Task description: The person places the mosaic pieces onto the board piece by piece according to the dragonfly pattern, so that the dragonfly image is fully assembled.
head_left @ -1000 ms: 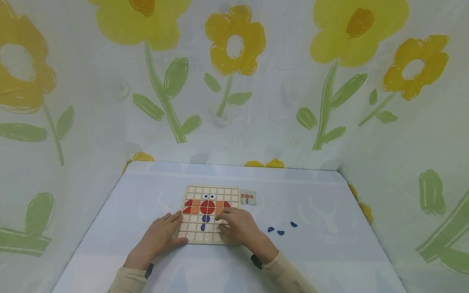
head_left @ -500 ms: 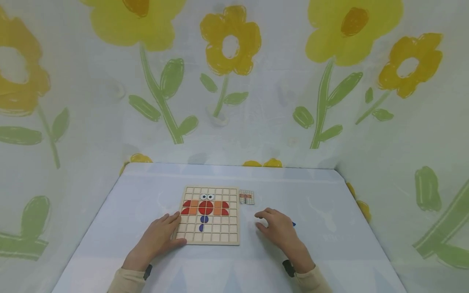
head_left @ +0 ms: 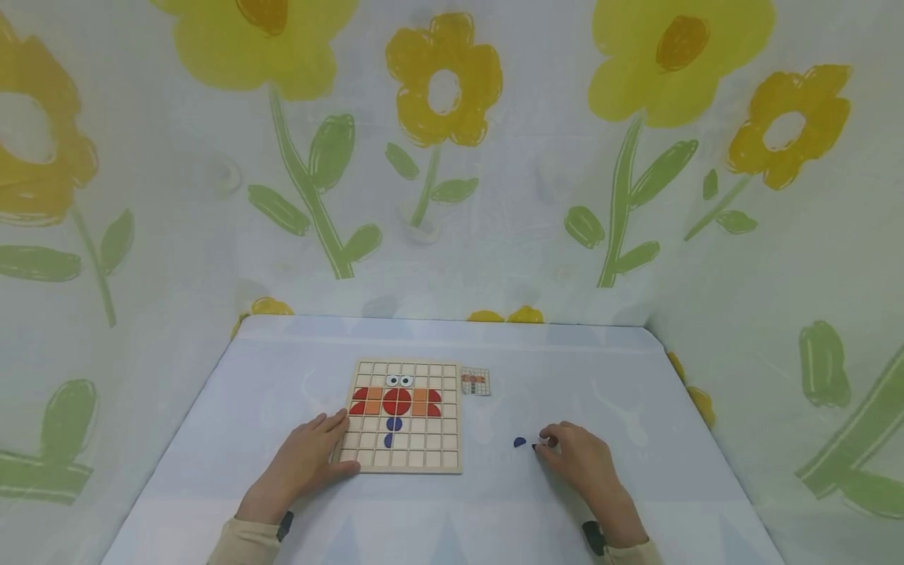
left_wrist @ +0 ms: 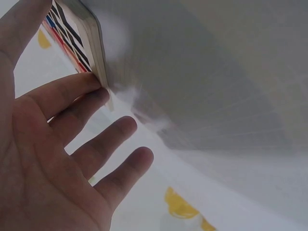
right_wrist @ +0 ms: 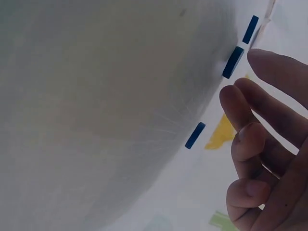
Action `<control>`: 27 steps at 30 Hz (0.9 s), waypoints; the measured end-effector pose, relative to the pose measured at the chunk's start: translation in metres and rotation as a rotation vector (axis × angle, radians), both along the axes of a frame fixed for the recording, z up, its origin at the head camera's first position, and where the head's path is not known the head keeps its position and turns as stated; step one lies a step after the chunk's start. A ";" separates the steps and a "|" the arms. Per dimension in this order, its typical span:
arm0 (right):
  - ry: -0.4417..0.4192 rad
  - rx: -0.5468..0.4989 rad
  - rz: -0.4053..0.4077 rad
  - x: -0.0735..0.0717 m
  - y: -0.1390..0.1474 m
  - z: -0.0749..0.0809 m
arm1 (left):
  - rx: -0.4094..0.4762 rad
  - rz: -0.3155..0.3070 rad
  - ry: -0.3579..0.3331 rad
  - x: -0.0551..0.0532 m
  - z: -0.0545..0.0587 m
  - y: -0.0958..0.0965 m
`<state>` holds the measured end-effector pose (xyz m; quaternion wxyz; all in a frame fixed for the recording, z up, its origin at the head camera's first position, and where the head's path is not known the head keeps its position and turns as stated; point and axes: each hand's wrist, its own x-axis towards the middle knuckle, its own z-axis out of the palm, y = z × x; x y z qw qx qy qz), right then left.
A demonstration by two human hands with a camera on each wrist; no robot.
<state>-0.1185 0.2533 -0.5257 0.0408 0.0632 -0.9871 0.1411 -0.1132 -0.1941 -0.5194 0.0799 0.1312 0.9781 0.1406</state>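
Observation:
My left hand [head_left: 311, 455] rests against the left edge of a wooden grid board [head_left: 424, 461], thumb at its near corner. In the left wrist view its fingers [left_wrist: 72, 94] lie nearly straight along the board's rim. Red, orange and blue pieces and two eye pieces sit on the grid. Beside the board, my right hand [head_left: 582, 459] is low over the table, thumb and forefinger apart around a dark blue half-round piece [right_wrist: 233, 62]. Another blue half-round [head_left: 519, 442] lies just left of it. A third blue piece [right_wrist: 195, 135] shows in the right wrist view, hidden by the hand in the head view.
A small pattern card [head_left: 475, 381] lies at the board's upper right, with a coloured figure on a grid. The white table [head_left: 282, 369] ends at a flower-printed cloth [head_left: 494, 259] hanging behind and at both sides.
My right hand has left the board and moved right to the loose blue pieces, where its fingers have come down around one. The left hand stays at the board's edge.

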 end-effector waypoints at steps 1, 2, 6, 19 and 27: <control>-0.010 0.001 -0.001 0.000 0.000 0.000 | 0.000 0.001 0.000 0.000 0.000 0.000; -0.019 0.000 -0.003 0.000 0.000 -0.001 | -0.001 0.002 0.001 0.001 0.001 0.000; -0.019 -0.003 0.010 0.000 0.000 -0.001 | 0.000 -0.001 0.008 0.001 0.001 0.000; -0.055 0.015 0.031 -0.004 -0.006 -0.001 | -0.006 -0.007 0.014 0.002 0.002 0.000; -0.070 0.013 0.031 -0.003 -0.009 -0.001 | -0.006 -0.014 0.005 0.002 0.004 0.000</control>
